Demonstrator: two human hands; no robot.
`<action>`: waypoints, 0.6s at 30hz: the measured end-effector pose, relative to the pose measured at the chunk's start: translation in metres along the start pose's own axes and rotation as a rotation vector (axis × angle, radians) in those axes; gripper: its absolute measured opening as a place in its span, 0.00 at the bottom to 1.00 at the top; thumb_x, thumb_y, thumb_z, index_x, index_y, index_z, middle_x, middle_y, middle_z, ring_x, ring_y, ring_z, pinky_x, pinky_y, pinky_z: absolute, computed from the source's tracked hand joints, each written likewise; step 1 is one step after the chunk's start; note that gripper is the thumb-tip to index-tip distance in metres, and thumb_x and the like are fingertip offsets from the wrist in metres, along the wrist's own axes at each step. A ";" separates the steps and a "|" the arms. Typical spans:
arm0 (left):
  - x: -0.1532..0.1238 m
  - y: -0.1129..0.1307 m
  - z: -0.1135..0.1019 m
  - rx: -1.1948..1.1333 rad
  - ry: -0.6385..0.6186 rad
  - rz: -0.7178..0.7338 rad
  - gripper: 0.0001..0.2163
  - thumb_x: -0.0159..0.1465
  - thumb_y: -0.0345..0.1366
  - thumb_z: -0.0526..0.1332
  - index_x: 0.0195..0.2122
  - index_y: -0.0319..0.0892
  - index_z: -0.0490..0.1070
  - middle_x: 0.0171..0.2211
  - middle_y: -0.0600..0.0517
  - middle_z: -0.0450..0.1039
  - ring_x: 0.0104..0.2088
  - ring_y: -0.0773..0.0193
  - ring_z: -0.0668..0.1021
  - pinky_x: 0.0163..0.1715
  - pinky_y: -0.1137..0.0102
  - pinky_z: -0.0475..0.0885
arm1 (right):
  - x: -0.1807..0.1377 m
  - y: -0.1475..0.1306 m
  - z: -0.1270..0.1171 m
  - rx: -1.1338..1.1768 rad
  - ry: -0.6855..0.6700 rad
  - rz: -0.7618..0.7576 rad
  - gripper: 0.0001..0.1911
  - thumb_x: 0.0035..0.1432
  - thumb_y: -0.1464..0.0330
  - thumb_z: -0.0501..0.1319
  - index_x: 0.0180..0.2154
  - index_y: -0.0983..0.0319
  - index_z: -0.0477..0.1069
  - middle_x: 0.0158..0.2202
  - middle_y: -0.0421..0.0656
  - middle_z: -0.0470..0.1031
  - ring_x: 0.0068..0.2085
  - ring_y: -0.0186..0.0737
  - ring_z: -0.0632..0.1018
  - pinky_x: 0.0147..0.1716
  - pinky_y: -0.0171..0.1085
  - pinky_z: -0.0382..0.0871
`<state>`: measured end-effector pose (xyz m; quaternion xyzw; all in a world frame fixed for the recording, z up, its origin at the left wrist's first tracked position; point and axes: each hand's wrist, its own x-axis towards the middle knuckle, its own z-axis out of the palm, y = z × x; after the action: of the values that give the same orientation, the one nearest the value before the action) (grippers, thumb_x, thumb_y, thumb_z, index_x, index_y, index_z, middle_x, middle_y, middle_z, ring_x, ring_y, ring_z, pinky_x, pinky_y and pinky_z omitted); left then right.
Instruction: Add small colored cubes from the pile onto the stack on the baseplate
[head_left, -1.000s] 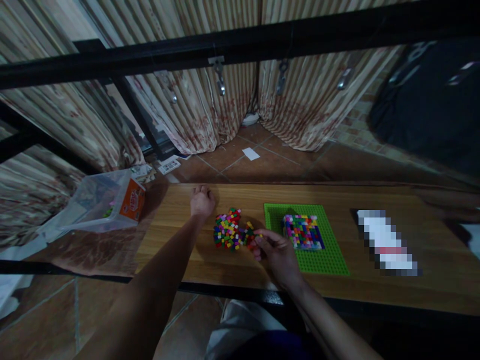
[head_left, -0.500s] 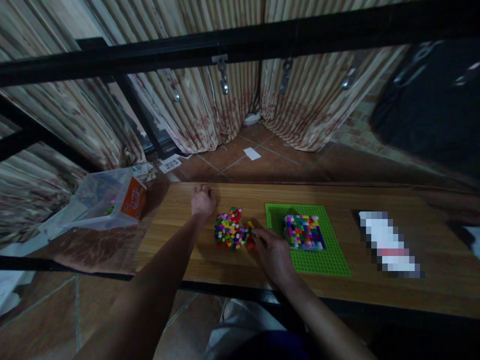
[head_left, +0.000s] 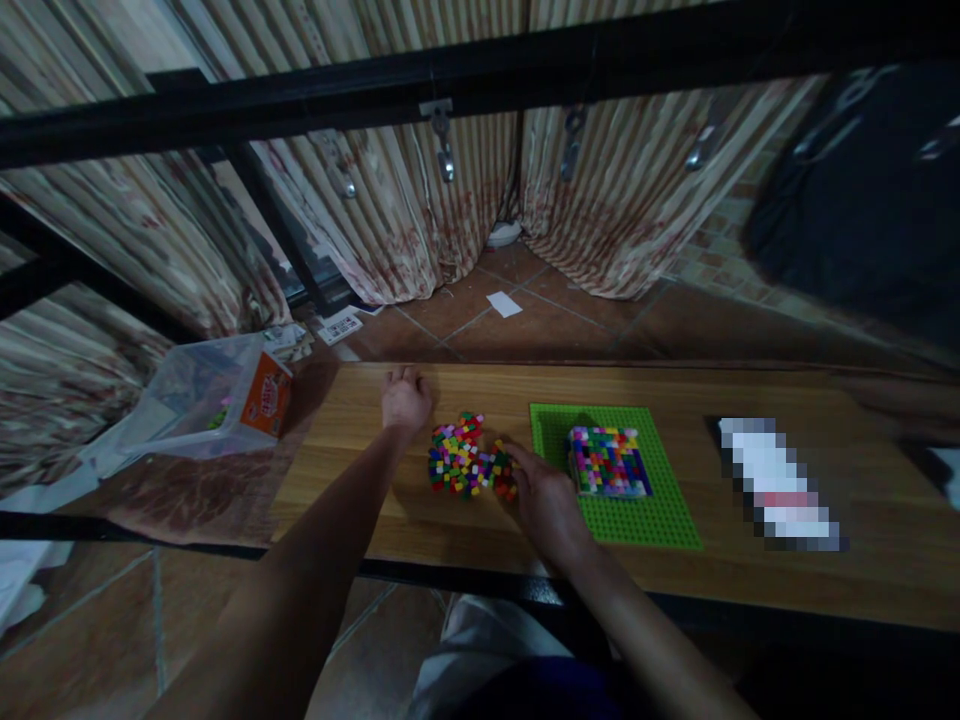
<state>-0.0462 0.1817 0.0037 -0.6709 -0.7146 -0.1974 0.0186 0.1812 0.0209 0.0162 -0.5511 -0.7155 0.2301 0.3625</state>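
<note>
My left hand (head_left: 406,400) rests on the wooden table near its far edge, closed with the fingers curled under; nothing shows in it. A pile of small coloured toy bricks (head_left: 455,458) lies just to its right. A smaller cluster of bricks (head_left: 500,468) sits at the pile's right side. My right hand (head_left: 549,505) reaches over that cluster, thumb and fingers drawn together at the bricks. Whatever they may hold is too small to make out. Beyond it, a block built of many-coloured bricks (head_left: 609,462) stands on a green studded baseplate (head_left: 645,530).
A clear plastic box (head_left: 202,400) with an orange label stands left of the table (head_left: 480,540). To the right lies a pixelated flat object (head_left: 776,485). A black metal bar (head_left: 495,90) with hanging clips crosses above, before striped curtains (head_left: 420,230).
My right hand's fingertips have shifted slightly up and right at the small cluster of bricks. My left hand stays where it was. The view has moved slightly.
</note>
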 end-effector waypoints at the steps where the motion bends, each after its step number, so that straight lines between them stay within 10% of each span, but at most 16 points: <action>1: 0.000 0.000 0.000 -0.002 0.000 0.000 0.13 0.63 0.33 0.51 0.44 0.39 0.72 0.47 0.40 0.72 0.52 0.49 0.70 0.55 0.58 0.64 | -0.001 0.000 -0.001 0.020 0.005 -0.001 0.27 0.54 0.77 0.56 0.56 0.63 0.68 0.55 0.49 0.74 0.53 0.44 0.77 0.52 0.43 0.72; 18: 0.002 -0.003 -0.002 0.037 0.001 0.037 0.14 0.63 0.35 0.50 0.43 0.40 0.73 0.46 0.41 0.73 0.50 0.48 0.71 0.53 0.57 0.66 | -0.009 -0.016 -0.013 0.196 0.025 0.054 0.15 0.63 0.72 0.53 0.44 0.58 0.77 0.42 0.46 0.81 0.43 0.41 0.81 0.44 0.39 0.74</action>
<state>-0.0494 0.1828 0.0050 -0.6833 -0.7057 -0.1842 0.0350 0.1828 0.0072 0.0335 -0.5349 -0.6698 0.3017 0.4173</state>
